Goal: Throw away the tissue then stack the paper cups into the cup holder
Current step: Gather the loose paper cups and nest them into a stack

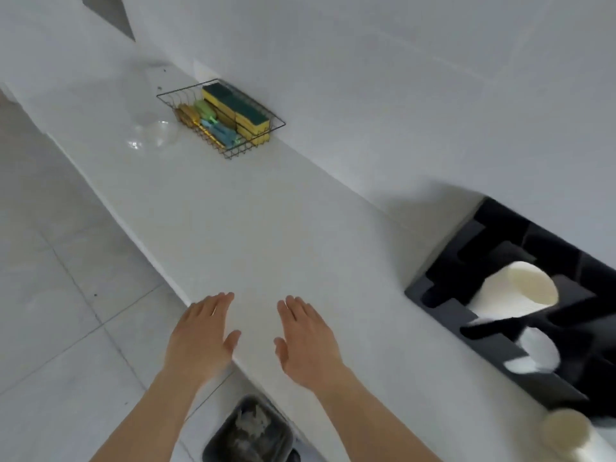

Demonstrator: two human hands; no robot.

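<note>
My left hand (200,335) and my right hand (306,338) hover flat and empty, palms down, over the front edge of the white counter (266,211). A black cup holder (500,348) lies at the right with a stack of white paper cups (513,288) in one slot and more white cups (536,351) in another. One more paper cup (570,435) sits at the bottom right corner. On the floor below the counter a dark bin (248,431) holds crumpled tissue (250,423).
A wire basket (221,118) with sponges and brushes stands at the back against the white wall. Clear glassware (151,133) sits left of it. Grey floor tiles lie to the left of the counter edge.
</note>
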